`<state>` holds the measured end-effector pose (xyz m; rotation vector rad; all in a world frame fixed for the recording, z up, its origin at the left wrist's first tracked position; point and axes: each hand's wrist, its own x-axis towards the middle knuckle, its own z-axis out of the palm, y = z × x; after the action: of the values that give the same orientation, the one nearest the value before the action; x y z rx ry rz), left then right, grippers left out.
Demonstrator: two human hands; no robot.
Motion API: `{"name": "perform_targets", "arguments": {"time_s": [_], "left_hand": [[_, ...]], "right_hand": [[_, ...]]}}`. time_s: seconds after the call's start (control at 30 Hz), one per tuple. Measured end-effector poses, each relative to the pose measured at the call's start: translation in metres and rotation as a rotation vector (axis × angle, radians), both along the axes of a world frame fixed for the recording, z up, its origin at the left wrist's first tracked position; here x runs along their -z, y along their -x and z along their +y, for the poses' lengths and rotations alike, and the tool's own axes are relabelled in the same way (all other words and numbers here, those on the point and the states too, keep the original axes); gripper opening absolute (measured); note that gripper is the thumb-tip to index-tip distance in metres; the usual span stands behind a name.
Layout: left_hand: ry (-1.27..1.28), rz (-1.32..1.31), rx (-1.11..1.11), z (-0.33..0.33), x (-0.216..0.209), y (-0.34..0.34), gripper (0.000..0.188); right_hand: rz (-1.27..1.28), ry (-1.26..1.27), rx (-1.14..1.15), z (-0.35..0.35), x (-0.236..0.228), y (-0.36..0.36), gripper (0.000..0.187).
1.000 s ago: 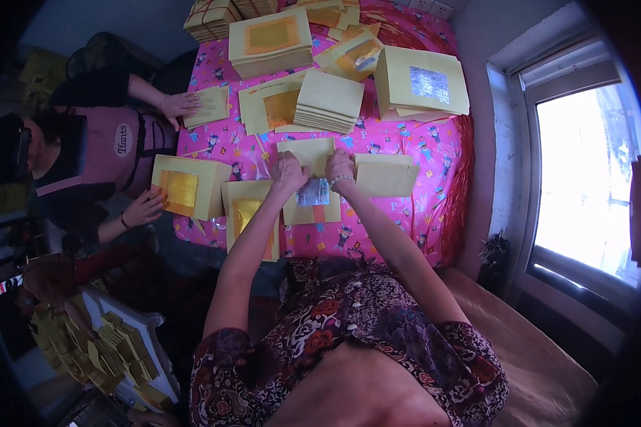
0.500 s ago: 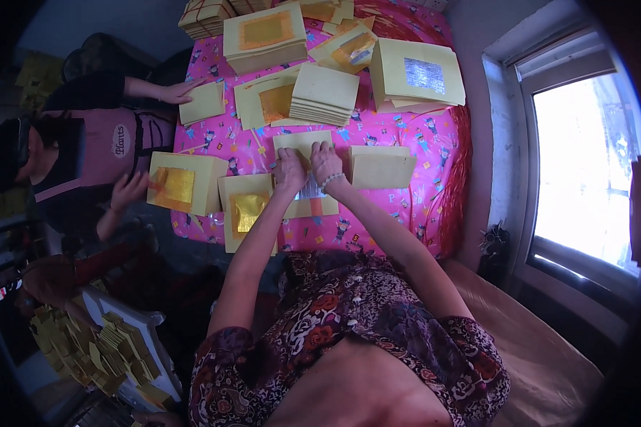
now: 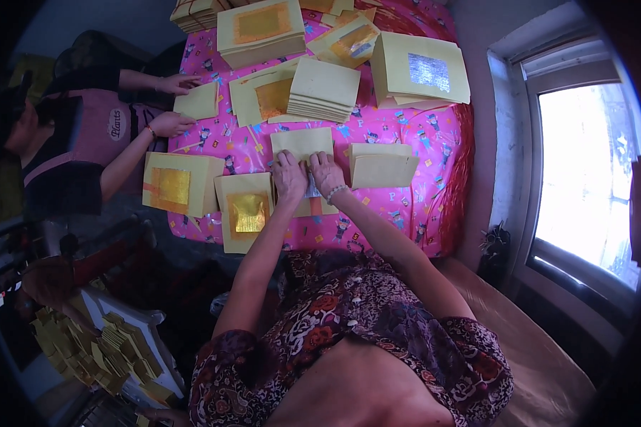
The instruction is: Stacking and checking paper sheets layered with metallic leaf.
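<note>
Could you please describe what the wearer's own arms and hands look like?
Both forearms are bare below dark purple sleeves patterned with red flowers and pale swirls. The left hand and right hand are ungloved; a pale beaded bracelet sits just behind the right one.

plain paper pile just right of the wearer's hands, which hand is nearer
Right: the right hand is just left of the paper pile, apart from it; the left hand is farther left.
</note>
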<state>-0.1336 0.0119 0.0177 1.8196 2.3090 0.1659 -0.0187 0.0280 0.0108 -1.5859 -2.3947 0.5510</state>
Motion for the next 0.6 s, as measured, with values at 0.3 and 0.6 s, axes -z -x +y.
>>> {"name": "perform_targets", "arguments": {"time_s": [0.3,0.6], "left_hand": [[-0.073,0.117,0.004,-0.006,0.013,0.000,0.060],[-0.186,-0.151,0.003,-0.013,0.001,0.006,0.054]], "right_hand": [[0.067,0.032,-0.057,0.000,0.006,-0.007,0.014],[0.108,0.067,-0.069,0.007,0.002,-0.010,0.017]]}}
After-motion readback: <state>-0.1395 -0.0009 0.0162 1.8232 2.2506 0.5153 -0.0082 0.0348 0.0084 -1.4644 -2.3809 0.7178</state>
